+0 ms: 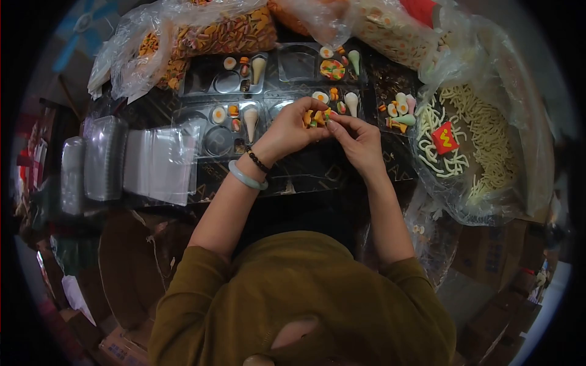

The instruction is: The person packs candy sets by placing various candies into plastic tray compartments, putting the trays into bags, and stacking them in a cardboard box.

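My left hand (285, 129), with a beaded bracelet and a pale bangle at its wrist, is closed around several small orange-and-yellow toy food pieces (315, 118). Against the same pieces, the fingertips of my right hand (364, 145) are pinched together at a small piece whose kind I cannot make out. Both hands hover over the front row of clear compartment trays (203, 112). In the tray left of my hands sit a fried egg (219, 114), a tiny burger (233, 110) and an ice cream cone (251, 124). Behind my hands stands another pale cone (351, 104).
Clear plastic lids (160, 161) are stacked at the left. Bags of small toy pieces (226, 35) line the back. At right, an open bag (495, 146) holds noodle-like strands and a red box (445, 138). More pieces (400, 110) lie beside it.
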`<control>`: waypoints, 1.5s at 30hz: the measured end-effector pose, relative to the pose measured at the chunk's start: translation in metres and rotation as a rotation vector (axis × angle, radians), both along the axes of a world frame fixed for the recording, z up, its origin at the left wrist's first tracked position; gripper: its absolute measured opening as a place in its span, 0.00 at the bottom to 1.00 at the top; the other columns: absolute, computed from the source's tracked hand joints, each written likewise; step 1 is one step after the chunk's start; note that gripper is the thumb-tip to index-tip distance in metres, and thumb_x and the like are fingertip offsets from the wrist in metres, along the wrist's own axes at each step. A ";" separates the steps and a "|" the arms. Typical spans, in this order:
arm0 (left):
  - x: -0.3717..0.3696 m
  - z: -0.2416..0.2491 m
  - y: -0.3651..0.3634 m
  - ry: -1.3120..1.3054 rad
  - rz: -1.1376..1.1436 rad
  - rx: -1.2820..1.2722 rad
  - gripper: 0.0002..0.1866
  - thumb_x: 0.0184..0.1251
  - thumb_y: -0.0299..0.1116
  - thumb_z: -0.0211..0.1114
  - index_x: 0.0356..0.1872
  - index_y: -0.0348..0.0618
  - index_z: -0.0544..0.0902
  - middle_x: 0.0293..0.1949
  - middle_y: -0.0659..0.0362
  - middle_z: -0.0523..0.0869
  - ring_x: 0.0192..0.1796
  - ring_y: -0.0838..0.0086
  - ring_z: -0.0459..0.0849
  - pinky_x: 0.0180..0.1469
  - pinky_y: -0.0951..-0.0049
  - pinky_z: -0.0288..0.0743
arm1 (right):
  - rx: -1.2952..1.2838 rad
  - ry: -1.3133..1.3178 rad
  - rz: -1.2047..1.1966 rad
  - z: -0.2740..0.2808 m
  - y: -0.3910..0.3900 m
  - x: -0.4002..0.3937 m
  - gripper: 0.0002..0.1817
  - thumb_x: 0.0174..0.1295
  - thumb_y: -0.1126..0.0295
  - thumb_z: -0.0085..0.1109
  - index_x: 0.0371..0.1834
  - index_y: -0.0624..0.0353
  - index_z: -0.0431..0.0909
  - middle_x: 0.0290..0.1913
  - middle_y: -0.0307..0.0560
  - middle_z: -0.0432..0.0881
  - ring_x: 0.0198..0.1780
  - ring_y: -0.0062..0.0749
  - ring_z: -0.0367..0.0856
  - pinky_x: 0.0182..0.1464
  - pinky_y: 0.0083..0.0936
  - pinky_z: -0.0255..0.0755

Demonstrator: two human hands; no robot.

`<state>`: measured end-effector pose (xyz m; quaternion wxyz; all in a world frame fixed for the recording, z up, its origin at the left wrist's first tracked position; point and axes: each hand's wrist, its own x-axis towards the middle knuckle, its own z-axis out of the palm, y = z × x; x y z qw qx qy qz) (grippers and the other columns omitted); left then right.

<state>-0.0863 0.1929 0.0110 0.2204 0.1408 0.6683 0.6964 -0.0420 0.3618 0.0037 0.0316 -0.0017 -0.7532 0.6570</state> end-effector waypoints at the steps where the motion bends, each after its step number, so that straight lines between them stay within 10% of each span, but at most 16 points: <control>1: 0.000 -0.004 0.001 0.183 0.031 -0.078 0.21 0.58 0.23 0.71 0.52 0.37 0.76 0.42 0.61 0.82 0.39 0.81 0.81 0.40 0.81 0.78 | 0.022 -0.002 0.013 0.004 -0.001 0.000 0.12 0.61 0.71 0.65 0.46 0.64 0.83 0.37 0.42 0.85 0.36 0.19 0.81 0.38 0.17 0.74; 6: 0.007 -0.008 0.010 0.516 0.100 -0.219 0.19 0.59 0.23 0.70 0.51 0.36 0.77 0.45 0.58 0.83 0.41 0.79 0.82 0.43 0.79 0.78 | 0.146 0.081 -0.010 0.012 -0.006 -0.002 0.11 0.63 0.72 0.62 0.46 0.66 0.82 0.37 0.41 0.85 0.36 0.16 0.81 0.38 0.14 0.74; 10: 0.003 0.008 -0.009 -0.269 0.132 0.056 0.11 0.62 0.25 0.68 0.46 0.37 0.81 0.45 0.55 0.84 0.44 0.78 0.82 0.49 0.79 0.77 | -0.123 -0.063 -0.071 0.007 0.008 -0.006 0.11 0.66 0.73 0.58 0.49 0.66 0.81 0.37 0.40 0.85 0.35 0.17 0.82 0.38 0.14 0.74; 15: 0.001 0.004 -0.024 -0.490 0.258 0.499 0.12 0.62 0.24 0.67 0.46 0.34 0.79 0.41 0.55 0.84 0.43 0.74 0.84 0.52 0.76 0.79 | -0.063 -0.071 -0.140 0.008 0.017 0.001 0.11 0.67 0.72 0.57 0.49 0.65 0.81 0.36 0.40 0.85 0.35 0.15 0.81 0.36 0.14 0.73; 22: 0.009 -0.015 -0.010 -0.409 0.308 0.417 0.15 0.58 0.19 0.69 0.46 0.33 0.79 0.42 0.54 0.85 0.44 0.72 0.85 0.51 0.78 0.81 | 0.998 0.519 -0.253 -0.004 0.006 0.007 0.03 0.56 0.71 0.66 0.32 0.55 0.84 0.30 0.39 0.80 0.35 0.33 0.78 0.40 0.26 0.66; 30: 0.007 -0.020 -0.008 -0.358 0.264 0.391 0.15 0.60 0.19 0.67 0.49 0.31 0.79 0.47 0.52 0.83 0.47 0.71 0.85 0.53 0.77 0.80 | 1.084 0.545 -0.124 0.003 0.011 0.005 0.06 0.52 0.69 0.68 0.34 0.53 0.85 0.38 0.35 0.77 0.42 0.30 0.75 0.50 0.33 0.57; 45: 0.012 -0.012 0.003 -0.091 0.158 0.186 0.19 0.62 0.16 0.62 0.55 0.33 0.78 0.51 0.55 0.83 0.50 0.77 0.82 0.55 0.79 0.76 | 0.248 0.026 0.088 0.009 -0.006 -0.005 0.10 0.59 0.75 0.61 0.43 0.66 0.79 0.39 0.52 0.83 0.38 0.38 0.83 0.39 0.26 0.75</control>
